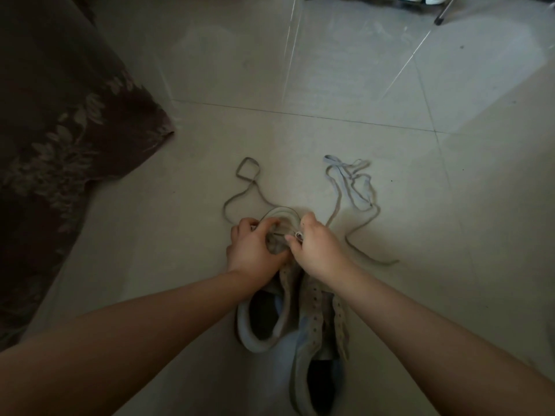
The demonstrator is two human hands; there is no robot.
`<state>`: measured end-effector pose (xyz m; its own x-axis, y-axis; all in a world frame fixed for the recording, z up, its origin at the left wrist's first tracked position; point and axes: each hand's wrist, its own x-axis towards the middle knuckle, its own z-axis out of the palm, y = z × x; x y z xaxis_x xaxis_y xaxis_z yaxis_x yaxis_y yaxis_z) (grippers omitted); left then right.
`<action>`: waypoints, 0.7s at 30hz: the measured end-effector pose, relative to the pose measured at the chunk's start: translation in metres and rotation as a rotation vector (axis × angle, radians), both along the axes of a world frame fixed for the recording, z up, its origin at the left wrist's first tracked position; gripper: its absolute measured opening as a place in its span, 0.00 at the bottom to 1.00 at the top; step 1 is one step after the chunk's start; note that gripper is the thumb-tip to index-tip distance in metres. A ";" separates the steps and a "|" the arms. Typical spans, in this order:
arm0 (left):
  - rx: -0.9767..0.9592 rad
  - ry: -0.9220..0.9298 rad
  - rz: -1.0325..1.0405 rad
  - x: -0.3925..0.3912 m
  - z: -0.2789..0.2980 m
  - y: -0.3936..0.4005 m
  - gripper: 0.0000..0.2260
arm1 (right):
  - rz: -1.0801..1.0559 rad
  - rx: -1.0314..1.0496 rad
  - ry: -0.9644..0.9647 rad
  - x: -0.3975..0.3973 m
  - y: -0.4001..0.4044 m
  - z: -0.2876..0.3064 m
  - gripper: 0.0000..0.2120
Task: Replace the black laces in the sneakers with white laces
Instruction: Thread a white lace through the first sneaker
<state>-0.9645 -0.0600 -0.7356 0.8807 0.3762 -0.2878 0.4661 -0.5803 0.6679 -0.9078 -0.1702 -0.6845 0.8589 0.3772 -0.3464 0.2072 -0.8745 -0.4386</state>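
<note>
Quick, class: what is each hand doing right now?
Left hand: fingers curled, gripping the sneaker at its toe.
Right hand: pinching the white lace at the sneaker.

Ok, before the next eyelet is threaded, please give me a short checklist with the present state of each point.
1. Left hand holds the toe end of the left sneaker: ok.
2. Right hand pinches a lace tip: cannot tell, only something small and white shows at its fingers.
3. Lace on the floor at the left free of knots: ok.
4. Lace at the right free of tangles: not ok, it lies bunched.
5. Eyelets of the right sneaker empty: ok.
6. Lace colour white: cannot tell, the light is dim.
</note>
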 end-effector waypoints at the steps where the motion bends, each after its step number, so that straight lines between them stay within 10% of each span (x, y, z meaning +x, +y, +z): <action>1: 0.002 0.004 -0.014 0.001 0.001 -0.001 0.25 | 0.021 -0.043 -0.040 0.002 0.003 0.000 0.15; 9: -0.006 0.076 -0.032 0.003 0.005 0.001 0.28 | 0.002 -0.039 0.096 0.006 0.009 0.006 0.17; 17: 0.041 0.038 -0.003 0.010 0.009 0.017 0.27 | -0.095 0.596 0.485 0.000 -0.006 0.030 0.05; 21: 0.044 -0.349 -0.129 0.001 0.021 0.018 0.19 | -0.276 0.629 0.402 -0.004 -0.015 0.022 0.05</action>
